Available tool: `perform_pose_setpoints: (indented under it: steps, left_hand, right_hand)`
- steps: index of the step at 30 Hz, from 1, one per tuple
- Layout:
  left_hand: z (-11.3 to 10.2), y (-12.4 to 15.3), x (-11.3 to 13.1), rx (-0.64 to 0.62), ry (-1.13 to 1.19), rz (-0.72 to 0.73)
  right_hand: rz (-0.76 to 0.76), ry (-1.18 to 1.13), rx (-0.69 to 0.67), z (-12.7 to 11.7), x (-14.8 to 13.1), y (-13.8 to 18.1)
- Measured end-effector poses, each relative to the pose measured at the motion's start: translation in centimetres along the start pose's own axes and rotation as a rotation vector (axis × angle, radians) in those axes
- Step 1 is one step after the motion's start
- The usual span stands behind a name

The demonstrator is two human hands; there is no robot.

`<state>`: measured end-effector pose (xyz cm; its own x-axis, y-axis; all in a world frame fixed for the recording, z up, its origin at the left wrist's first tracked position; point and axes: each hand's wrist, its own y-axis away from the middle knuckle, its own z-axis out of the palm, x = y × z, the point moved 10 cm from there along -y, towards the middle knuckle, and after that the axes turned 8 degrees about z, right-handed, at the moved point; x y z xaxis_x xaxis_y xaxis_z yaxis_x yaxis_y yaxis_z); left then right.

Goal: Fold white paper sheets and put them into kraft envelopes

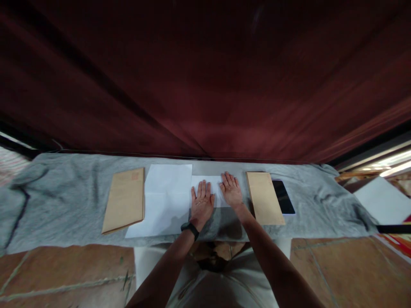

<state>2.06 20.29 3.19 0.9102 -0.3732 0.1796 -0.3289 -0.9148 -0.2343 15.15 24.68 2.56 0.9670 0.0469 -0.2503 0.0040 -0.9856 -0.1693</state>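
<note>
Head view shows it plainly enough; where are the hands?

— Both are down on the small folded paper (214, 183) in the middle of the grey cloth (73, 201); the left hand (201, 202) presses on its near left part, the right hand (230, 191) on its right part; the fingers of both lie flat and a little spread, palms down, closed round nothing; a black watch band (190, 229) sits on the left wrist.

— And what lies round that paper?

— Just to its left is a bigger white sheet (167, 194), their edges touching or overlapping, I cannot tell which; left of that lies a brown envelope (125, 200), its edge on or against the sheet; on the other side, just beside the right hand, is a second brown envelope (264, 197), and a dark phone (283, 196) lies partly under its far edge.

— Anything further off?

— A dark red curtain (205, 85) hangs behind the table; another white sheet (382, 201) lies well apart at the far right; reddish floor tiles (64, 273) show below the cloth.
</note>
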Motion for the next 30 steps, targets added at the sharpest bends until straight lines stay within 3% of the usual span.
perform_pose_setpoints:
  steps: [11, 20, 25, 30]
  left_hand:
    - [-0.2, 0.1, 0.2, 0.0, -0.026, 0.006]
    - [-0.4, 0.4, 0.4, -0.021, -0.001, 0.112]
    - [-1.1, 0.6, 0.4, -0.035, 0.055, 0.223]
    - [-2.4, 0.0, -0.3, -0.017, 0.073, 0.224]
  right_hand:
    - [0.035, 0.071, -0.258, -2.5, 0.4, -4.7]
    - [0.149, -0.013, -0.439, -1.8, 1.7, -6.9]
    - [0.219, -0.233, -0.474, -2.0, 3.7, -5.0]
    - [0.379, -0.518, -0.386, -2.3, 6.1, 1.8]
